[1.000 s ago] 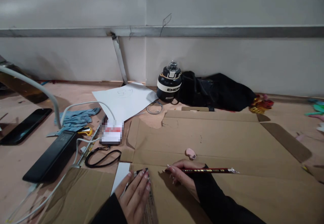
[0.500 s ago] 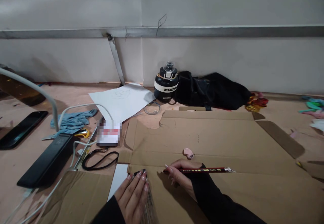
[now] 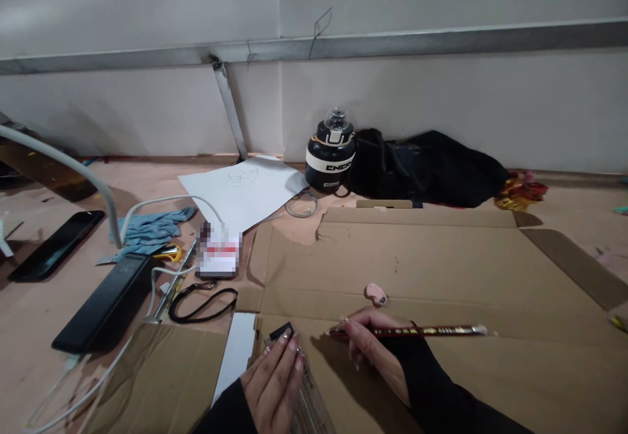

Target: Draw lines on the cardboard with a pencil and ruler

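Observation:
A large flattened brown cardboard sheet (image 3: 441, 257) covers the right half of the table. My right hand (image 3: 375, 345) pinches a dark red pencil (image 3: 432, 331) near its tip, which is low over the cardboard; the other end points right. To the left, my left hand (image 3: 277, 378) presses down with its fingers stretched out over a clear ruler-like strip (image 3: 311, 398). A small black piece (image 3: 281, 332) shows at its fingertips. Beyond my right hand lies a small pink object (image 3: 375, 294) on the cardboard.
Behind the cardboard stand a black bottle (image 3: 330, 159) and a black cloth bundle (image 3: 436, 169). At the left are white paper (image 3: 245, 188), blue gloves (image 3: 154, 228), a yellow cutter (image 3: 169, 252), a black power bank (image 3: 105, 303), a phone (image 3: 56, 247) and white cables.
The view has shifted, so most things appear slightly further right. The pencil's far end has swung a little, and more of the clear strip shows beside my left hand.

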Available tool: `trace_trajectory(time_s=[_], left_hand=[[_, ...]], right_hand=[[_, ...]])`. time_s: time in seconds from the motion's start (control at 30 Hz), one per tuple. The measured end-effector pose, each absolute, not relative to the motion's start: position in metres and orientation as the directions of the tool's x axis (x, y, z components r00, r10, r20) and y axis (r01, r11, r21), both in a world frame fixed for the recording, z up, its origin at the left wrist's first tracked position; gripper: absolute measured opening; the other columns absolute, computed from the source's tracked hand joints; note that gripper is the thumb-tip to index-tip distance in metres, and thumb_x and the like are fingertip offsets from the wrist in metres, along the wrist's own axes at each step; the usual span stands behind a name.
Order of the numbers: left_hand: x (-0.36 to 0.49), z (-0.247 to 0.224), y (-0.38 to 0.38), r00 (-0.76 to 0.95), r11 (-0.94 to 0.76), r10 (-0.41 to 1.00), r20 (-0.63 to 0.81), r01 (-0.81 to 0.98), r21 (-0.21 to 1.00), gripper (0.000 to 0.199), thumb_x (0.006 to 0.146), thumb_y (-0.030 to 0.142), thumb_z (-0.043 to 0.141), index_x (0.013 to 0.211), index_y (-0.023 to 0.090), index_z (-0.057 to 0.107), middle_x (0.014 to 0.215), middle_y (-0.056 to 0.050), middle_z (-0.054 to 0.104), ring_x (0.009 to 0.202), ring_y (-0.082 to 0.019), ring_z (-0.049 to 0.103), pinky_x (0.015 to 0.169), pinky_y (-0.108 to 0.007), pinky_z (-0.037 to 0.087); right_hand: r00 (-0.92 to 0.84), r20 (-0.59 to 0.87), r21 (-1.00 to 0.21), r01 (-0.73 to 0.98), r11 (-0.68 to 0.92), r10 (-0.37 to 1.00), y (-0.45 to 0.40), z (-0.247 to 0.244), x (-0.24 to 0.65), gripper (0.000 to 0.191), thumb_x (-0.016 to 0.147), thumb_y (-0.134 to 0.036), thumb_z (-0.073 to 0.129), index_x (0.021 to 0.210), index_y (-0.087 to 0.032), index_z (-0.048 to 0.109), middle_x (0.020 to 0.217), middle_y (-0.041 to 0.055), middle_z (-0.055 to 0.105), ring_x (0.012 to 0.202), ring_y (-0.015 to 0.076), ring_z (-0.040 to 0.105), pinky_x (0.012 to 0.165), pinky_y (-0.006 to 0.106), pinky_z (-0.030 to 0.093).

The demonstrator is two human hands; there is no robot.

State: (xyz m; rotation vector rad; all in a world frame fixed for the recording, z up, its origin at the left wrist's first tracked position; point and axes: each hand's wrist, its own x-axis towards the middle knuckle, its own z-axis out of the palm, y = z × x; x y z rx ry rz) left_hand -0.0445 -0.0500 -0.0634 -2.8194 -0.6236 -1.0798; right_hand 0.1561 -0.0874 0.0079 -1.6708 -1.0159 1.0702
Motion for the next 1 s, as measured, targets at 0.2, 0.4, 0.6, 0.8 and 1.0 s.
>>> trace_trajectory(time_s=[0.2, 0.4, 0.6, 0.8, 1.0], left_hand=[[-0.039, -0.059, -0.050, 0.675, -0.904, 0.427, 0.601, 0.341, 0.259, 0.034, 0.094, 0.016, 0.026, 0.123, 0.015, 0.044, 0.111, -0.005, 0.060, 0.116, -0.014, 0.046, 0.093, -0.027, 0.042], [-0.032, -0.073, -0.057, 0.552, -0.832, 0.555, 0.623, 0.370, 0.414, 0.032, 0.094, 0.024, 0.032, 0.123, 0.019, 0.045, 0.104, -0.006, 0.063, 0.100, -0.011, 0.058, 0.089, -0.027, 0.046], [-0.032, -0.075, -0.056, 0.530, -0.811, 0.583, 0.616, 0.326, 0.486, 0.026, 0.091, 0.025, 0.040, 0.112, 0.018, 0.053, 0.099, -0.005, 0.065, 0.098, -0.011, 0.059, 0.091, -0.026, 0.044], [-0.032, -0.075, -0.056, 0.541, -0.809, 0.581, 0.608, 0.307, 0.501, 0.027, 0.091, 0.025, 0.040, 0.112, 0.017, 0.053, 0.101, -0.006, 0.064, 0.096, -0.011, 0.060, 0.090, -0.025, 0.045], [-0.035, -0.082, -0.057, 0.594, -0.808, 0.568, 0.569, 0.274, 0.522, 0.032, 0.092, 0.024, 0.036, 0.122, 0.019, 0.046, 0.108, -0.007, 0.061, 0.103, -0.012, 0.056, 0.094, -0.028, 0.041]], right_hand=[[0.302, -0.110, -0.950, 0.247, -0.189, 0.947, -0.098, 0.005, 0.147, 0.034, 0.081, -0.044, 0.049, 0.079, -0.015, 0.066, 0.062, 0.0066, 0.068, 0.053, 0.0156, 0.061, 0.049, 0.025, 0.050], [0.350, -0.044, -0.948, 0.281, -0.149, 0.936, -0.098, 0.006, 0.141, 0.023, 0.075, -0.039, 0.058, 0.076, -0.019, 0.068, 0.068, 0.0053, 0.071, 0.058, 0.0166, 0.065, 0.057, 0.025, 0.051], [0.343, -0.002, -0.947, 0.301, -0.112, 0.939, -0.097, 0.010, 0.140, 0.017, 0.074, -0.035, 0.059, 0.075, -0.021, 0.069, 0.070, 0.0035, 0.072, 0.062, 0.0162, 0.066, 0.059, 0.024, 0.051], [0.318, 0.055, -0.946, 0.321, -0.053, 0.946, -0.096, 0.007, 0.140, 0.015, 0.075, -0.033, 0.060, 0.076, -0.021, 0.069, 0.071, 0.0035, 0.073, 0.063, 0.0155, 0.067, 0.059, 0.022, 0.051], [0.282, 0.088, -0.947, 0.321, -0.007, 0.955, -0.096, 0.005, 0.141, 0.014, 0.076, -0.030, 0.060, 0.079, -0.021, 0.069, 0.072, 0.0039, 0.073, 0.064, 0.0153, 0.067, 0.061, 0.022, 0.053]])
